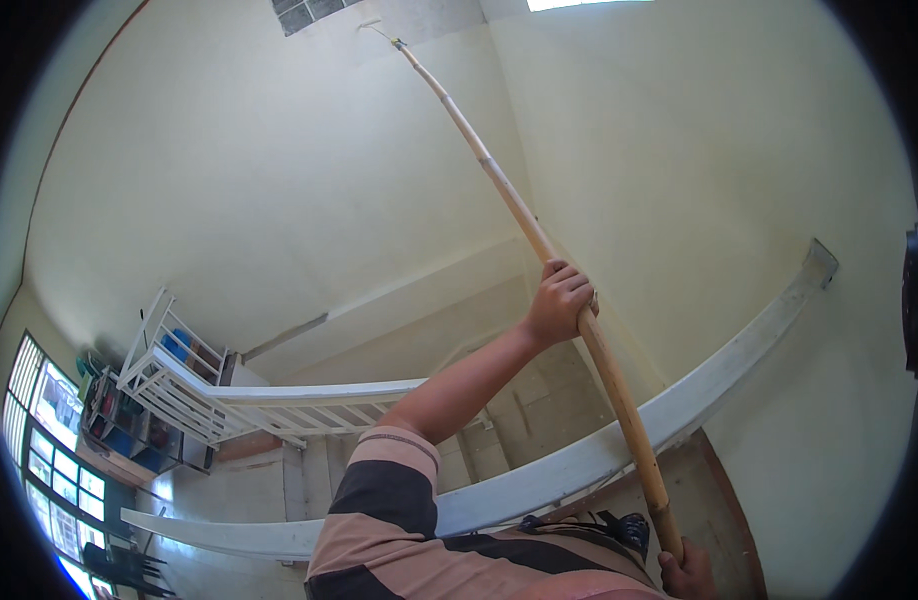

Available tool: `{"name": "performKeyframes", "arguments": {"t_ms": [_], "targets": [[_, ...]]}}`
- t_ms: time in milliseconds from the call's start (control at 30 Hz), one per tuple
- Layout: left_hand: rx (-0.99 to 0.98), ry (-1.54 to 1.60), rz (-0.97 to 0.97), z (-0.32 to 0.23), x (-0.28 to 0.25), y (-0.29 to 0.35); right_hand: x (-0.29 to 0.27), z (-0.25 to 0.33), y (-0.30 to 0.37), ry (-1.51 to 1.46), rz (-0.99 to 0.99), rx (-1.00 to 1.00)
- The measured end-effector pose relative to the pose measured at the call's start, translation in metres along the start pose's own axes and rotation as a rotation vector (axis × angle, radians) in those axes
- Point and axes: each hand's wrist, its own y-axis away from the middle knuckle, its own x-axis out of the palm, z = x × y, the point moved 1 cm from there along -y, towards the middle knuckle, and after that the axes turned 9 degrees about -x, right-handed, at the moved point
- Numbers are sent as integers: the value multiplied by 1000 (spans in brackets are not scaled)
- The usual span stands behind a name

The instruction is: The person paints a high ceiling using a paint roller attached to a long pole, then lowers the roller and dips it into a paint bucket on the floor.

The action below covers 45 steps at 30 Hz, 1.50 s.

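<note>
Tan wood fills the left hand (562,302), curled tight round a long pole (519,210). The right hand (687,573) grips it lower down. The hands sit well apart, maybe so the pole won't wobble. It slants up past the white rail (549,475) toward the pale wall (279,180). It looks thin and smooth, with dark rings and a little wire tool (376,29) on top.

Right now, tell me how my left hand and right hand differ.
The left hand grips the pole partway up; the right hand is at its lower end. The left hand's forearm shows, stretched out; the right hand's is out of view. Both are on the pole.
</note>
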Motion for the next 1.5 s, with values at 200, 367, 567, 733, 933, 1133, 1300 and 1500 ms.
{"name": "performKeyframes", "arguments": {"t_ms": [200, 367, 567, 733, 933, 1133, 1300, 1500], "targets": [[-7, -17, 94, -21, -4, 12, -5, 3, 22, -83, 4, -29], [11, -19, 98, -41, -11, 13, -15, 13, 47, -62, 20, -2], [17, -35, 49, -64, -29, 3, -16, 9, 69, -110, -15, -155], [21, -43, 0, -81, -33, -13, -26, 4, 82, -30, -37, -151], [41, -56, -6, -68, -35, -43, -35, 20, 70, -50, -55, -67], [23, -88, 9, -39, -30, -57, -32, 23, 32, -62, -120, -82], [-1, -106, 129, -25, -17, -33, -26, 23, 21, -96, -118, -76], [-45, -37, 164, -37, -15, 4, -17, 26, 55, -184, -81, 81]]}}
